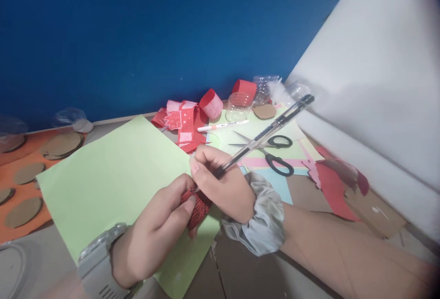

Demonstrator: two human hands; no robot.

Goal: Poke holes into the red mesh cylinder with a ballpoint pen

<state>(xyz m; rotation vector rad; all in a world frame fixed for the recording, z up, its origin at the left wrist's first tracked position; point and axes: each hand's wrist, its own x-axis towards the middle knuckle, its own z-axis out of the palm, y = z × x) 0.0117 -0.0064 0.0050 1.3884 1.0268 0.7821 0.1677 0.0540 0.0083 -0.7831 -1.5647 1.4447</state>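
Note:
My left hand point(161, 225), with a grey watch on its wrist, grips a small red piece point(199, 214) covered in a dark pattern. My right hand point(220, 179) is closed round a clear pen with a black cap end point(263, 136), its tip down at the red piece. Both hands are close together over a light green sheet point(113, 175). The fingers of the left hand partly hide the red piece. A pale grey scrunchie circles my right wrist.
Black-handled scissors point(278, 163) and a white marker point(223, 126) lie beyond my hands. Red paper shapes point(185, 122) and clear plastic cups point(239, 106) stand by the blue wall. Cardboard discs point(63, 144) lie on orange paper at left. Red scraps point(333, 189) lie at right.

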